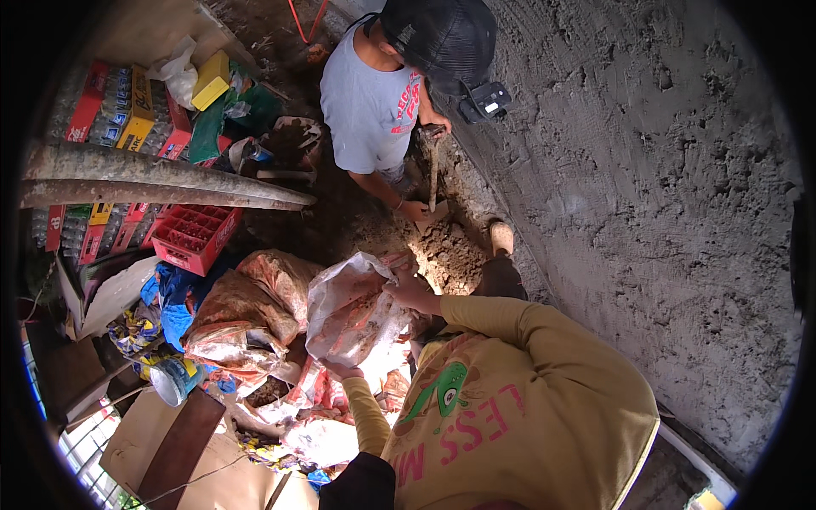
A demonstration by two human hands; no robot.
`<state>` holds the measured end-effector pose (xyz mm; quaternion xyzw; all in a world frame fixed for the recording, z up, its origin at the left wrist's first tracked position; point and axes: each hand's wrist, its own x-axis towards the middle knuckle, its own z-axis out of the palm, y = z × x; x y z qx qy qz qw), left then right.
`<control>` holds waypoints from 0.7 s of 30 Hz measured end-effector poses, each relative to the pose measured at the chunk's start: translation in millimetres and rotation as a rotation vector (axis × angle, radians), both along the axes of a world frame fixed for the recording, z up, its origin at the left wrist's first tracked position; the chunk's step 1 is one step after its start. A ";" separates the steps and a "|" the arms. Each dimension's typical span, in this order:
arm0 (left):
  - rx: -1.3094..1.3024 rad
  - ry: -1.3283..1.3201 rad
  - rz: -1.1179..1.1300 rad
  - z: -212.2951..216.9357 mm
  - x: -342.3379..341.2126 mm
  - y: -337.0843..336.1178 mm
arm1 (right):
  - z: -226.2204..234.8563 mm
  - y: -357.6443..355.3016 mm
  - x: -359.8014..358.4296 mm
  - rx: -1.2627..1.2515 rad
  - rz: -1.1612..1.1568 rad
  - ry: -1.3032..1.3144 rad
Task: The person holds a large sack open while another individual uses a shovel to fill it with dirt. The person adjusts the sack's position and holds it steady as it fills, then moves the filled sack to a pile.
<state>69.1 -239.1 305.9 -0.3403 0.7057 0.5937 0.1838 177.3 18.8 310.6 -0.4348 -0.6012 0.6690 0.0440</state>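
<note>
Both of my hands grip a whitish woven sack (353, 306), dirty with soil and spread open between them. My left hand (342, 371) is closed on its lower edge. My right hand (414, 294) holds the rim on the other side, next to a heap of brown soil (450, 259). Beyond the soil a co-worker in a grey shirt and black cap bends down, with both hands on a short shovel (433, 178). Its blade rests at the soil. Most of the sack's inside is hidden from me.
A rough cement wall (654, 170) rises on the right. Filled dirty sacks (255, 297) lie to the left, beside an empty red crate (197, 238). Stacked bottle crates (136, 110), long poles (161, 176), a bucket (172, 380) and cardboard (246, 467) also stand or lie about.
</note>
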 end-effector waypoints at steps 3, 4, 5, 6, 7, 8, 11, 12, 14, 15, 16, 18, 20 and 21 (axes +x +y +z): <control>0.046 0.041 0.015 -4.7 -1.1 -16.3 | 3.7 -1.6 0.4 -0.043 -0.001 0.015; 0.053 0.002 0.035 -0.8 2.5 -8.7 | 1.0 3.3 4.3 -0.072 0.001 0.001; 0.060 -0.036 0.056 2.7 8.5 0.5 | -1.1 7.6 10.4 -0.036 0.003 0.017; 0.041 -0.053 0.069 6.8 19.0 9.4 | -3.4 14.0 20.1 -0.050 0.001 0.019; 0.019 -0.077 0.077 23.4 32.7 30.6 | -8.0 21.4 31.9 -0.066 -0.006 0.015; -0.003 -0.084 0.094 38.7 42.9 45.7 | -6.9 28.3 39.1 -0.085 -0.004 0.026; 0.043 0.005 0.118 37.8 72.7 55.8 | -1.2 53.3 65.0 -0.098 0.032 -0.021; 0.082 0.018 0.101 39.9 82.7 58.1 | 1.0 61.3 73.6 -0.124 0.023 0.009; 0.158 0.038 0.073 50.7 110.2 72.4 | 1.3 78.3 97.9 -0.179 0.009 0.061; 0.193 0.058 0.109 53.5 124.0 78.7 | 1.8 87.6 112.0 -0.098 0.027 0.066; 0.151 0.029 0.172 74.7 146.4 104.9 | -1.8 94.9 125.6 -0.019 0.047 0.066; 0.061 0.047 0.193 85.2 161.2 99.4 | 25.9 114.9 143.8 -0.241 0.105 0.080; 0.113 0.069 0.141 89.5 171.6 103.6 | 19.4 131.7 160.5 -0.117 0.122 0.120; 0.133 0.069 0.109 91.6 173.7 104.2 | 19.5 136.4 167.3 -0.074 0.109 0.161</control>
